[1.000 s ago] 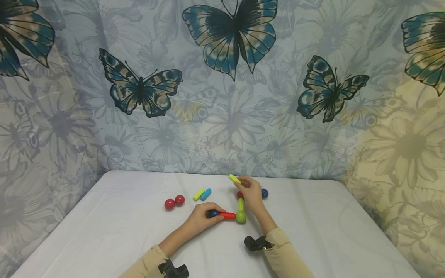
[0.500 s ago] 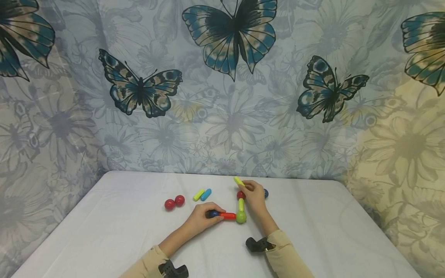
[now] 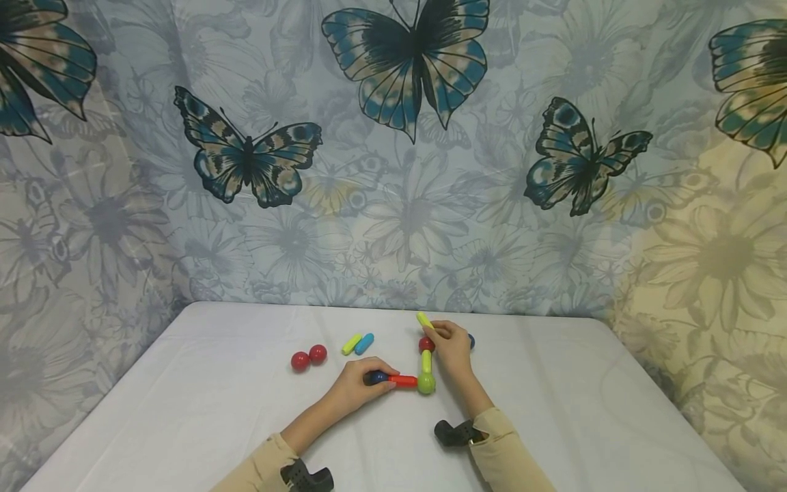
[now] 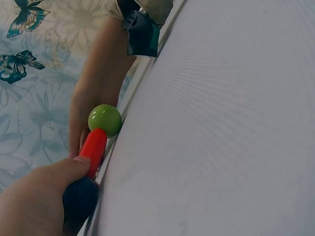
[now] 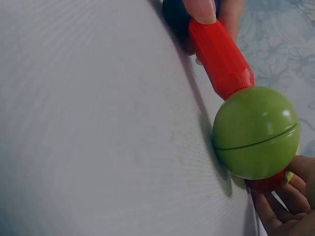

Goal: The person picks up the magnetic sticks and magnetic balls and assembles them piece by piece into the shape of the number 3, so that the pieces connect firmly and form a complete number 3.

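Note:
My left hand (image 3: 356, 384) grips a dark blue ball (image 3: 378, 377) with a red rod (image 3: 403, 381) extending from it; in the left wrist view its thumb presses where the two meet. The rod's other end joins a green ball (image 5: 256, 132). From that ball a yellow-green rod (image 3: 427, 362) runs away from me to a red ball (image 3: 426, 344). Beside that red ball, my right hand (image 3: 451, 347) pinches another yellow-green rod (image 3: 424, 319), which slants up to the left. Whether this rod touches the red ball is hidden by the fingers.
Two red balls (image 3: 300, 361) lie on the left of the white table (image 3: 184, 410). A yellow-green rod (image 3: 351, 344) and a light blue rod (image 3: 365, 344) lie side by side behind my left hand. A blue ball (image 3: 472, 341) shows partly behind my right hand.
My right hand has moved slightly right with the yellow-green rod, uncovering the red ball and hiding more of the blue ball behind it. The left hand stays in place.

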Demonstrator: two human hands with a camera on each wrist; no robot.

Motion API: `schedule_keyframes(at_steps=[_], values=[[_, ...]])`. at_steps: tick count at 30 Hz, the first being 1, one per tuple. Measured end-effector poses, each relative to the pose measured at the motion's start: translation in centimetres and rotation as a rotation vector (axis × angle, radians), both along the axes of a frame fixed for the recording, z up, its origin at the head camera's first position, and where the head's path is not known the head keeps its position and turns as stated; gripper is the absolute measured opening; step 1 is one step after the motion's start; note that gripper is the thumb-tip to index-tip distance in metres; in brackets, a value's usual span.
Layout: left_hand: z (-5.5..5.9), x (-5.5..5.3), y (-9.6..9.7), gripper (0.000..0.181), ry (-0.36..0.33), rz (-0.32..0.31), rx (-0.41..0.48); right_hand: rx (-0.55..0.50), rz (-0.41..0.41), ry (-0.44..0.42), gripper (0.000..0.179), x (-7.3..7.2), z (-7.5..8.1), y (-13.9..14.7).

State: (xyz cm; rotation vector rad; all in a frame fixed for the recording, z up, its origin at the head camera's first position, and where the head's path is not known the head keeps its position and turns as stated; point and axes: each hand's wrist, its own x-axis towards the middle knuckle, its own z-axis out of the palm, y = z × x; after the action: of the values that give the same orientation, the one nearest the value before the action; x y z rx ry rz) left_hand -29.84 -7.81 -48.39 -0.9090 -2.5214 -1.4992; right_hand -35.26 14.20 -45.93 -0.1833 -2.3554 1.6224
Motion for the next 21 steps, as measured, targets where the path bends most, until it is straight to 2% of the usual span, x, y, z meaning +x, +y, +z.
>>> schedule_keyframes(at_steps=[12,21], values=[[0.18,0.25,0.15,0.017,-0.003,0.004,0.031,0.023,-0.023,0.004,0.025,0.56,0.35,-0.28],[0.29,0.34,0.13,0.017,-0.012,0.003,0.032,0.012,-0.048,0.026,0.025,0.41,0.34,-0.20]])
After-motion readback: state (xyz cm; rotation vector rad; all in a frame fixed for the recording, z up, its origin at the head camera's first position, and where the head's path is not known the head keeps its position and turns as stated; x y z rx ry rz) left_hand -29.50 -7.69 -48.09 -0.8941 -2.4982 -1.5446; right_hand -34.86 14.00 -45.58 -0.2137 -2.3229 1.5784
